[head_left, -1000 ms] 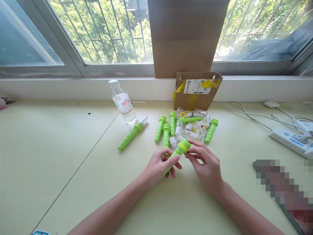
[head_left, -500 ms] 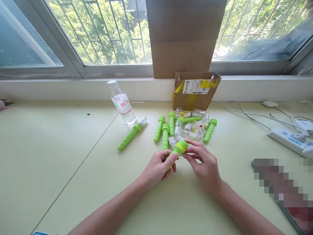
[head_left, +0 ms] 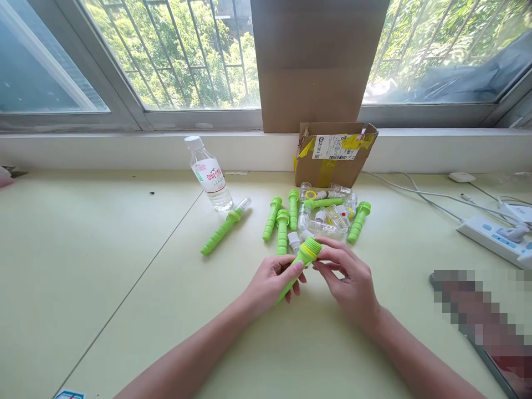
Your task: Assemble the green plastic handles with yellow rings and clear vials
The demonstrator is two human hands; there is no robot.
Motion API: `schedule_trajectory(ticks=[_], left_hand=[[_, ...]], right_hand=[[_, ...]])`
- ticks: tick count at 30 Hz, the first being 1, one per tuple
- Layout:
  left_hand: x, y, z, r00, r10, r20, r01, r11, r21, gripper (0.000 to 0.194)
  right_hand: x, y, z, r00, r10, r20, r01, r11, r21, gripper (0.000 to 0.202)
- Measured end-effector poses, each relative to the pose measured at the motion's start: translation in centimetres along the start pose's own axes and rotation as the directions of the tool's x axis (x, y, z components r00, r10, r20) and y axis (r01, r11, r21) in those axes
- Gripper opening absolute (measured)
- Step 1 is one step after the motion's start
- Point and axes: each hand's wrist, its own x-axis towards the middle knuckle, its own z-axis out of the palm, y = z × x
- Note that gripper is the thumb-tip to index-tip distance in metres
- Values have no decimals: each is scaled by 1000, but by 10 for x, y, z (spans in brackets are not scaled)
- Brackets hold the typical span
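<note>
My left hand (head_left: 276, 282) is closed around a green ribbed flashlight handle (head_left: 300, 265), tilted with its threaded end up and to the right. A yellow ring (head_left: 308, 250) sits around it just below the thread. The fingertips of my right hand (head_left: 347, 277) pinch the far right side of that threaded end; what lies under them is partly hidden. Just beyond my hands are more green handles (head_left: 282, 230), clear plastic caps (head_left: 336, 218) and white inserts (head_left: 294, 240). To the left lies a green flashlight (head_left: 224, 228) with a clear cap on.
A water bottle (head_left: 210, 176) stands at the back left. An open cardboard box (head_left: 332, 160) is behind the loose parts, near the windowsill. On the right are a white power strip (head_left: 494, 239) with cables and a phone-like slab (head_left: 486, 360), mostly blurred out.
My left fingers have shifted on the handle, and its lower end now shows below my hand. My right fingertips stay at the threaded end. The whole view has moved slightly.
</note>
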Motion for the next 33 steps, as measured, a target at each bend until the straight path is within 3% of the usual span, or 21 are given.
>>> schedule_trajectory(ticks=[5,10,25,33], left_hand=[[1,-4,-1,999,-23,23,23,1000,7,37],[0,-3,0,993,-107,-54,108,994,18,37],[2,-7,1,1000,12,-19,-13,1000,-19,37],[1,-5,0,996,-66,-59,66,998,6,36]], right_hand=[[0,1,2,999,-38,-20,38,999,-37,17],[-1,-1,3,998,-58,-20,57,996,-62,16],[-2,1,3,1000,5,15,-5,1000,-21,17],[-2,-3,4,1000,-6,22,6,1000,-1,13]])
